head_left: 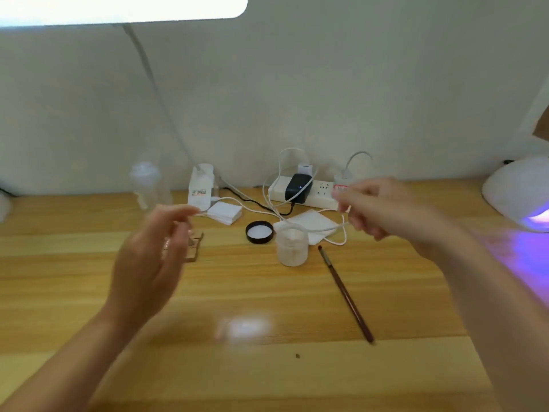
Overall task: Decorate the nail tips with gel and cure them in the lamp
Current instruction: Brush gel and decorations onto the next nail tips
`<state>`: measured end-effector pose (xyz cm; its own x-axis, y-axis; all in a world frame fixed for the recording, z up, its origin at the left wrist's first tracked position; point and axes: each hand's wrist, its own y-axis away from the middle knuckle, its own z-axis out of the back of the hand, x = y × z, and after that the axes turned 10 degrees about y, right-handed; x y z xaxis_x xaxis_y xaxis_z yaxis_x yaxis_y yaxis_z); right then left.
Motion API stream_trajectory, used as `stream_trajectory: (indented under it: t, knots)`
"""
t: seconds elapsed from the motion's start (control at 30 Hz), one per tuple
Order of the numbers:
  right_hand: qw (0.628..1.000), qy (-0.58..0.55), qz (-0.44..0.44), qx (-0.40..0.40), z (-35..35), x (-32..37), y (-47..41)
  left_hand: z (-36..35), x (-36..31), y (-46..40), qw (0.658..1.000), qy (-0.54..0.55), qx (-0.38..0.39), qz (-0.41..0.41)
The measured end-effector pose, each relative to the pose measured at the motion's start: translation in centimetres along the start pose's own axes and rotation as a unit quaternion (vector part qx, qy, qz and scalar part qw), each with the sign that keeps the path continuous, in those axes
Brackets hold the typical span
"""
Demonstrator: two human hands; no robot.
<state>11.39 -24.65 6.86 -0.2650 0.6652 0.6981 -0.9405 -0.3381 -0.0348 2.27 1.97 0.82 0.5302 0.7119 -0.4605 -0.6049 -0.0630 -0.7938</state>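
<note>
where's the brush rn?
Head view: the brush lies flat on the table, right of centre, bristles pointing away near the open jar, below the right hand.

Single head-mounted wide-angle view, looking forward and down across the wooden tabletop (267,292) toward the wall (326,84) behind it. The camera sits close above the near edge: both forearms enter from the bottom corners, with the left hand (154,251) and right hand (383,209) raised in mid-frame, motion-blurred. The desk lamp (118,7) head cuts into the top left corner, overhead and nearer than the wall. The curing lamp (520,194) is cropped by the right edge. Wide-angle bowing bends the tabletop's back edge. No second view is given, so no overlap exists.
</note>
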Motion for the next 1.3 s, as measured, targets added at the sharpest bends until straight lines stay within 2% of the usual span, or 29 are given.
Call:
stream_trajectory:
  t: [0.07,0.13,0.2,0.27,0.33,0.47,0.57,0.7,0.83,0.93,1.0,1.07,1.13,1.2,1.3]
  knots:
    - [0.984,0.124,-0.026,0.123,-1.2,-0.1,0.1,3.2,3.3,0.9,0.997,-0.035,-0.031,0.068]
    - [0.954,0.21,-0.065,0.202,-2.4,-0.3,0.2,5.5,5.9,1.6,0.983,-0.058,-0.076,0.157]
    - [0.942,0.251,-0.085,0.205,-3.5,-0.5,0.0,6.7,8.0,2.4,0.961,-0.074,-0.093,0.249]
    - [0.945,0.266,-0.09,0.168,-4.5,-0.8,-0.2,6.7,9.1,2.8,0.94,-0.057,-0.052,0.332]
    - [0.945,0.29,-0.077,0.126,-5.3,-1.2,-0.5,6.5,9.3,3.0,0.926,-0.015,-0.001,0.377]
    - [0.94,0.328,-0.048,0.081,-6.2,-1.8,-0.9,6.7,9.0,3.0,0.923,-0.011,0.058,0.38]
    - [0.941,0.326,-0.036,0.083,-6.4,-2.0,-0.9,6.8,9.1,3.0,0.928,-0.02,0.056,0.368]
    - [0.951,0.3,-0.017,0.077,-6.3,-2.0,-0.8,6.9,8.9,2.8,0.925,0.023,0.064,0.375]
    - [0.96,0.27,0.004,0.07,-5.7,-1.7,-0.7,6.4,8.8,2.6,0.927,-0.004,0.084,0.365]
    - [0.982,0.165,0.007,0.091,-4.5,-1.7,-0.7,6.1,8.6,2.5,0.928,-0.029,0.093,0.36]
    - [0.994,0.044,-0.014,0.1,-3.5,-1.8,-0.6,6.1,8.5,2.4,0.929,-0.026,0.1,0.357]
    - [0.988,-0.112,-0.03,0.101,-2.7,-1.8,-0.6,6.4,8.3,2.4,0.926,-0.018,0.118,0.357]
    - [0.946,-0.306,-0.038,0.099,-2.1,-2.0,-0.9,6.6,7.8,2.3,0.921,-0.002,0.151,0.36]
    - [0.872,-0.477,-0.027,0.11,-1.7,-2.2,-1.1,6.5,7.1,2.1,0.914,0.02,0.194,0.357]
    - [0.769,-0.626,0.025,0.125,-1.7,-2.6,-1.4,5.4,5.4,1.6,0.906,0.032,0.254,0.337]
